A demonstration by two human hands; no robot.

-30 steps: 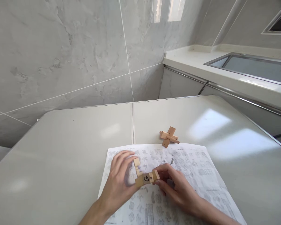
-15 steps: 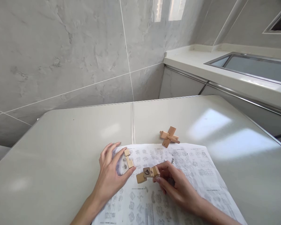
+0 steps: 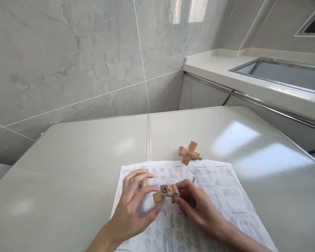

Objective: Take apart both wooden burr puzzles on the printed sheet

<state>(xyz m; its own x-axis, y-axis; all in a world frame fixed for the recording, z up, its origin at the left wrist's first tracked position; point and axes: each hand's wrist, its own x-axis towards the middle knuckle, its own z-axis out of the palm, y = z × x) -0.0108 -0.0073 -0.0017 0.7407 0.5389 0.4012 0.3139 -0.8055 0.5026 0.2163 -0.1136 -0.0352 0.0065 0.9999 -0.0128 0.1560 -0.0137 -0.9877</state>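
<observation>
My right hand [image 3: 196,203] pinches a small assembly of light wooden puzzle blocks [image 3: 164,190], with dark handwritten marks on its faces, at its right end. My left hand [image 3: 136,203] is open, thumb and fingers apart, just left of the assembly. Its index fingertip is close to the assembly's left block; whether they touch I cannot tell. Behind the left fingers a notched wooden piece [image 3: 146,182] lies on the printed sheet [image 3: 199,182], partly hidden by them.
A cross-shaped wooden puzzle [image 3: 190,153] rests at the sheet's far edge on the pale, glossy table [image 3: 99,147]. A grey marbled wall [image 3: 94,52] rises behind the table. To the right stands a white counter [image 3: 212,68] with an inset glass-like panel [image 3: 283,75].
My left hand has let go of the notched piece and moved right and nearer, toward the assembly. The notched piece stays on the sheet. My right hand has hardly moved.
</observation>
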